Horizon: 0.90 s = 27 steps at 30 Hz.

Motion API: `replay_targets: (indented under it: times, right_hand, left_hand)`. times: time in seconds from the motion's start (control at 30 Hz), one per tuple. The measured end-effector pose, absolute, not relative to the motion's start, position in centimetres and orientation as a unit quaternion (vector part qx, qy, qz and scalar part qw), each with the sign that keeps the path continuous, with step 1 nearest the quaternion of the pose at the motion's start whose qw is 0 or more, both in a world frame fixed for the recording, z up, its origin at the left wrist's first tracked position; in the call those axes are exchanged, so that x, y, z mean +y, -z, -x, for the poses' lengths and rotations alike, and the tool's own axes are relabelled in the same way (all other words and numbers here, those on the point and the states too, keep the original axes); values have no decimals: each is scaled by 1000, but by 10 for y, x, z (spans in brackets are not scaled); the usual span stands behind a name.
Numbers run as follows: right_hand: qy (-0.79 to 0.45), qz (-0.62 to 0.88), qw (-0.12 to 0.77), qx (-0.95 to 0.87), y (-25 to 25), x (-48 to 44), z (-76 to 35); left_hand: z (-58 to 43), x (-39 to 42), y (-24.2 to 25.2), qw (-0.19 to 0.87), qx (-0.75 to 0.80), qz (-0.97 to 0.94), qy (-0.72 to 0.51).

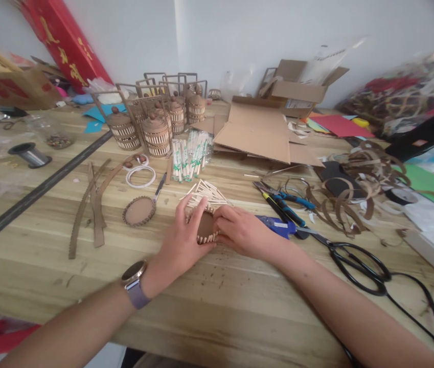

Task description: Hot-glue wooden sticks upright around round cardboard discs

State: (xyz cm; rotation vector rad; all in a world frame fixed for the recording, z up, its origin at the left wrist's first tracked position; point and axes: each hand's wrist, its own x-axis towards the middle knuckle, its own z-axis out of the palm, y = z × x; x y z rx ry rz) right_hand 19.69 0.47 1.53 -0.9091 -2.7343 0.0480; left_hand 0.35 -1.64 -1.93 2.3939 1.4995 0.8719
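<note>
**Basket base (206,227) held near the front edge of the surface (201,301)**

In the head view, its rim (209,238) is clasped by the left hand (178,236), thumb and fingers spread; the right hand (242,231) is bunched against it, pinch hidden. Light, stiff, fragile-edged handling is expected; opposite sides should be held.

round base (206,224): matt, cardboard-like | sticks (209,191): wood | table (217,296): smooth wood | flattened carton (253,130): matt cardboard

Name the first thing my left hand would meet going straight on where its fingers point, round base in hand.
Probably the loose sticks, just ahead of the left hand; any gap between is unclear.
</note>
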Motion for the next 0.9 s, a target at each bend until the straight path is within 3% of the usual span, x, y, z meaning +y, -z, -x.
replay_targets:
  times: [0.2, 0.57, 0.73, 0.8, 0.9]
  right_hand:
    - [-25, 317, 102, -942, -26, -3, -194]
    - [-23, 398, 167, -902, -66, 5, -236]
    - [39, 561, 214, -798, -82, 22, -295]
    - [83, 687, 179, -700, -82, 28, -325]
    - [82, 742, 140, -650, -70, 36, -362]
  left_hand:
    - [-1, -16, 22, 84, 501, -806, -303]
    - [4, -15, 30, 77, 489, -809, -317]
    - [10, -11, 34, 56, 487, -812, -317]
    - [10, -10, 33, 47, 486, -811, -322]
    - [8, -9, 33, 43, 486, -806, -336]
